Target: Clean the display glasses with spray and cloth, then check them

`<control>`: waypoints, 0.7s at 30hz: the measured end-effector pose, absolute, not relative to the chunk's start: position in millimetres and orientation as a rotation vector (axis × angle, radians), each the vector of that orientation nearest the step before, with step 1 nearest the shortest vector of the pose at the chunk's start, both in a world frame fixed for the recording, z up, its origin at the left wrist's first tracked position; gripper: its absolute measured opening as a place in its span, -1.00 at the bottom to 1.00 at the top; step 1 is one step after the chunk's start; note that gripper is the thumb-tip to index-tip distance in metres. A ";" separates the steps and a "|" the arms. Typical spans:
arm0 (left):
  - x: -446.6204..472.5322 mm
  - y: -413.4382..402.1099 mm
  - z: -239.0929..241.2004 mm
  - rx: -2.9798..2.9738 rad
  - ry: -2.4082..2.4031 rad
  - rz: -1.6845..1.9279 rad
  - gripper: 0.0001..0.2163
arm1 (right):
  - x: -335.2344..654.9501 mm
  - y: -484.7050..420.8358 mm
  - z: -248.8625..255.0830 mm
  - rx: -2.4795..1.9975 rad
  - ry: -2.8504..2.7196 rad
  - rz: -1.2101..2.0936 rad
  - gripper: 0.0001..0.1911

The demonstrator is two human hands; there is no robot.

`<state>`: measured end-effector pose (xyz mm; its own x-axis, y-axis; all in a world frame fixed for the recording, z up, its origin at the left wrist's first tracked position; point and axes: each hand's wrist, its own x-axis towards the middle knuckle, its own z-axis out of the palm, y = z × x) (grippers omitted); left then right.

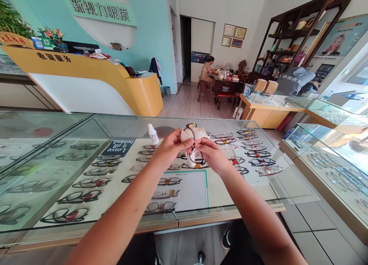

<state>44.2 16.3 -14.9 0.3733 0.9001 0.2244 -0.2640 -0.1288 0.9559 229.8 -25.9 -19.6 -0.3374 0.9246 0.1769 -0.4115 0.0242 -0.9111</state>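
Above a glass display counter (247,198), my left hand (169,148) pinches a beige cleaning cloth (197,134) wrapped round a pair of black-framed glasses (197,157). My right hand (211,154) is closed on the lower part of the same glasses and cloth. Both hands touch each other over the middle of the counter. A small white bottle (153,134) stands on the glass just left of my left hand.
Several rows of glasses lie inside the counter under the glass. A yellow cashier desk (86,67) stands at the back left, more glass cases (330,150) on the right. A person sits at a dark table (227,85) far back by a doorway.
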 end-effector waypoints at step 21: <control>46.4 14.2 -14.0 1.379 0.684 1.244 -0.54 | 235.5 -27.4 -12.3 -0.772 -1.336 1.451 -0.76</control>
<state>46.4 14.2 -14.0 0.2813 0.9132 0.2948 -0.2401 -0.2305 0.9430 235.5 -27.4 -12.3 -0.3186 0.9344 0.1592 -0.2354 0.0847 -0.9682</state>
